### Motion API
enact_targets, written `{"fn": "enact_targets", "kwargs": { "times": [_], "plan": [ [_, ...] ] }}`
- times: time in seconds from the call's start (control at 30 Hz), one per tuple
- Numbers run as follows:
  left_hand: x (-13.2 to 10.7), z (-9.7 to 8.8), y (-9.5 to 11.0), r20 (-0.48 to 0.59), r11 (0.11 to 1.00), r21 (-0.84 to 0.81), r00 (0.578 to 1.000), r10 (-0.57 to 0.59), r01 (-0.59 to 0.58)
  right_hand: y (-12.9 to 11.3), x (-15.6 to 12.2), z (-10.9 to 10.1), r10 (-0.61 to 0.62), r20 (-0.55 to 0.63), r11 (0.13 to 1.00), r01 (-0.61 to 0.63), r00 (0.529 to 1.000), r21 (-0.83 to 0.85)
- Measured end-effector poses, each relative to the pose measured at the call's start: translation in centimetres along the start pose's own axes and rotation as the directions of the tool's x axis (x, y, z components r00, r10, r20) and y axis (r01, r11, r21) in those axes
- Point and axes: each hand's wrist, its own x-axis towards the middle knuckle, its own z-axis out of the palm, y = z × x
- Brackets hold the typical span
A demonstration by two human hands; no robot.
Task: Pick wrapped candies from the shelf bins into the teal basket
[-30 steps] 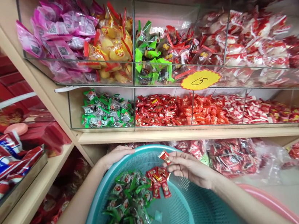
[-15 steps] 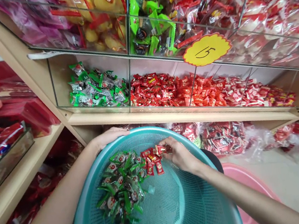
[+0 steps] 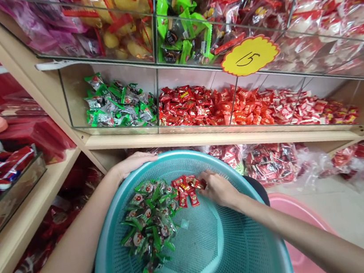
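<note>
The teal mesh basket [image 3: 198,239] carries green-wrapped sweets [image 3: 151,221] at its ten o'clock and red-wrapped sweets [image 3: 183,186] at twelve; farther toward twelve, a pale wooden shelf [image 3: 202,138] bears clear-fronted bins [image 3: 121,130] of sweets.

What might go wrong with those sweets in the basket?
The red sweets lie right up against the green-wrapped sweets, so the two kinds could get mixed. The right hand is at the edge of the red cluster and might nudge it apart. The left hand rests on the rim of the teal basket; pressing hard there could perhaps tilt it.
</note>
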Motion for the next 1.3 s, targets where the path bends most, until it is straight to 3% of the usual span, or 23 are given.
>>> {"fn": "enact_targets", "kwargs": {
  "times": [0.23,0.43,0.53,0.63,0.73,0.83,0.93,1.07,1.2,1.3],
  "plan": [
    [-0.4,0.4,0.7,-0.016,1.000,0.014,1.000,-0.013,0.014,0.9,-0.6,1.5,0.091,0.127,0.990,-0.076,0.988,-0.118],
    [-0.5,0.4,0.7,-0.013,1.000,0.006,1.000,-0.011,0.011,-0.6,-1.2,1.1,0.118,0.155,0.979,-0.089,0.981,-0.185],
    [-0.5,0.3,0.6,0.011,1.000,-0.012,1.000,0.005,-0.005,-1.2,-0.6,-1.3,0.066,0.096,0.979,-0.046,0.993,-0.196],
    [-0.4,0.2,0.6,0.043,0.999,-0.035,0.999,0.020,-0.019,-2.2,1.3,-6.0,-0.084,-0.070,0.987,0.073,0.994,-0.144],
    [-0.2,0.2,0.4,0.032,0.999,-0.049,0.999,0.003,-0.001,-4.0,4.7,-11.2,-0.212,-0.284,0.977,0.197,0.935,-0.082],
    [0.0,0.1,0.2,0.024,0.998,-0.066,1.000,0.005,-0.004,-6.5,8.6,-14.5,-0.161,-0.440,0.986,0.127,0.884,-0.105],
    [0.1,0.0,0.0,0.006,0.997,-0.074,1.000,0.006,-0.006,-8.8,11.5,-15.3,-0.030,-0.379,0.991,-0.021,0.925,-0.128],
    [0.1,-0.2,-0.1,0.001,0.998,-0.060,1.000,-0.002,0.002,-10.4,13.1,-14.6,0.091,-0.296,0.981,-0.136,0.951,-0.136],
    [-0.1,-0.1,0.3,0.013,0.997,-0.072,1.000,-0.026,0.027,-10.2,13.1,-14.7,0.096,-0.304,0.985,-0.135,0.948,-0.107],
    [-0.3,0.1,0.6,0.022,0.996,-0.085,1.000,-0.010,0.012,-9.5,11.9,-15.6,0.049,-0.403,0.997,-0.065,0.914,-0.028]
  ]
}}
